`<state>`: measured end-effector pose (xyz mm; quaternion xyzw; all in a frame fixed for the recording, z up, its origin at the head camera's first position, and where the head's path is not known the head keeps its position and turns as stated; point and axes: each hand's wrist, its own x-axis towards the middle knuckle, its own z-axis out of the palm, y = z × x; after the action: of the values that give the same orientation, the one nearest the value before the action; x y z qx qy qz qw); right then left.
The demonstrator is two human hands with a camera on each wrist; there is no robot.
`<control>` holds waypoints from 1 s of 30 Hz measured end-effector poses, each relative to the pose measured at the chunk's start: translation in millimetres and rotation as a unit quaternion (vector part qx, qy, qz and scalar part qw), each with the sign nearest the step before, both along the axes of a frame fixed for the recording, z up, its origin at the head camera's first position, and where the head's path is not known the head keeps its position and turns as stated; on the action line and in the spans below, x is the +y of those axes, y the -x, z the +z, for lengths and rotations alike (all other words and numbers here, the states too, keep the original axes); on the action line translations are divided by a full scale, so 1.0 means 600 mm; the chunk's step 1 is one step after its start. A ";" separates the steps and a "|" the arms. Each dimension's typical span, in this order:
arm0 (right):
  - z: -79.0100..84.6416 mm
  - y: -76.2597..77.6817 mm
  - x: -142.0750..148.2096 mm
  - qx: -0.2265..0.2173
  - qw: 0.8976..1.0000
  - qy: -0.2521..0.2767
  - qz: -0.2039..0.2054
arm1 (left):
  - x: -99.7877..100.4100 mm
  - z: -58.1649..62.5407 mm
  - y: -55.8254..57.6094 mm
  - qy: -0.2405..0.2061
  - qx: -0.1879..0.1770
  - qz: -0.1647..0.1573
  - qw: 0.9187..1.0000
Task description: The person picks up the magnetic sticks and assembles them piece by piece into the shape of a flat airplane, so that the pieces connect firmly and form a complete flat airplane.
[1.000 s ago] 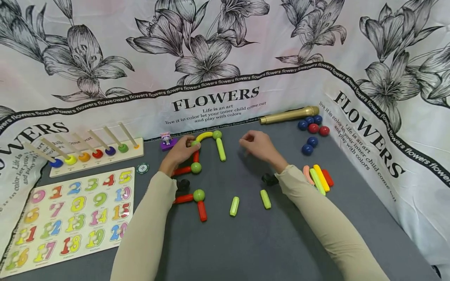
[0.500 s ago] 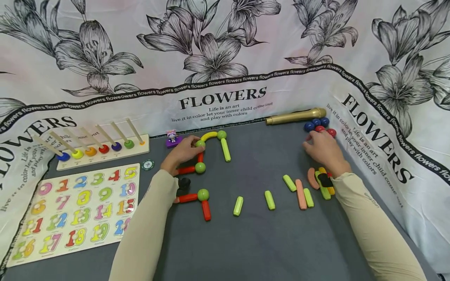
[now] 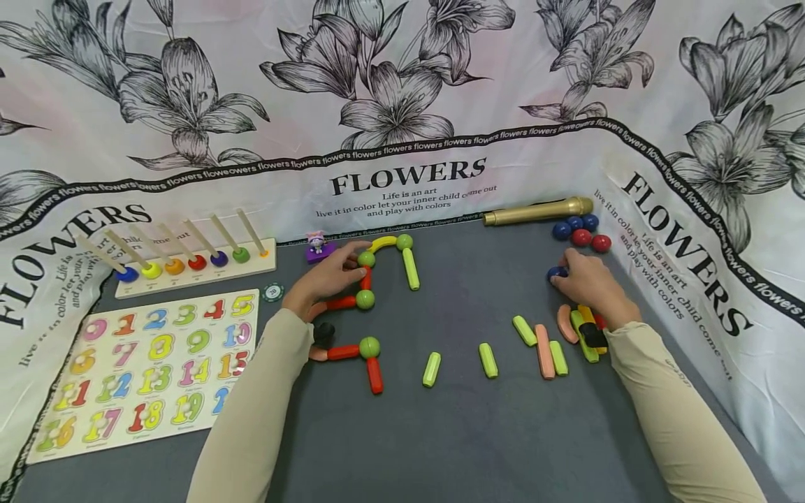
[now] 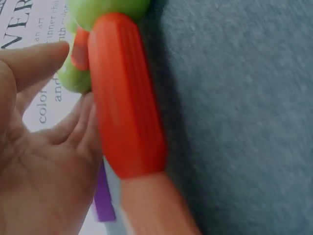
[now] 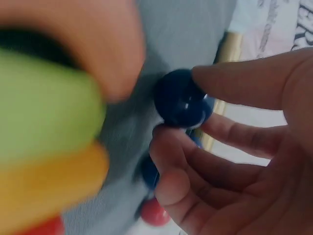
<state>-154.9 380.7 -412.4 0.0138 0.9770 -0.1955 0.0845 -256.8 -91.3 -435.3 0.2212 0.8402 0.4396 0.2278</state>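
My right hand (image 3: 588,279) pinches a dark blue ball (image 5: 181,98) between thumb and fingers, low over the table at the right. On the left, my left hand (image 3: 330,279) rests beside a joined chain of toy pieces. Its fingers lie at a green ball (image 3: 366,259), with the thumb held apart in the left wrist view. From that ball, a curved yellow piece (image 3: 382,243) runs to a second green ball (image 3: 404,242) with a light green stick (image 3: 411,269). A red stick (image 4: 127,98) and a pinkish piece (image 4: 156,200) belong to the chain.
Blue balls (image 3: 575,223) and red balls (image 3: 601,243) lie behind my right hand, near a gold microphone (image 3: 537,210). Loose green sticks (image 3: 488,360) and a pink stick (image 3: 544,351) lie in front. A number board (image 3: 157,356) and a peg stand (image 3: 195,269) occupy the left.
My right hand has moved from the middle to the right and taken hold of a blue ball. My left hand has stayed near the chain, its fingers looser. The head view has shifted slightly.
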 end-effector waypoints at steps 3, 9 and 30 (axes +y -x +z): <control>0.000 0.002 -0.027 0.015 0.999 0.026 0.030 | 0.015 0.006 0.001 0.029 0.056 0.013 0.998; -0.009 0.008 -0.114 0.054 0.992 0.082 0.084 | 0.075 0.028 0.002 0.062 0.164 -0.015 0.984; -0.044 0.030 -0.310 0.025 0.969 0.187 0.158 | 0.146 0.029 0.003 0.188 0.154 -0.154 0.958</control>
<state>-173.1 194.6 -438.8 -0.1622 0.9145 -0.3594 0.0907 -258.8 -3.6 -418.2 0.3658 0.8883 0.1945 0.1982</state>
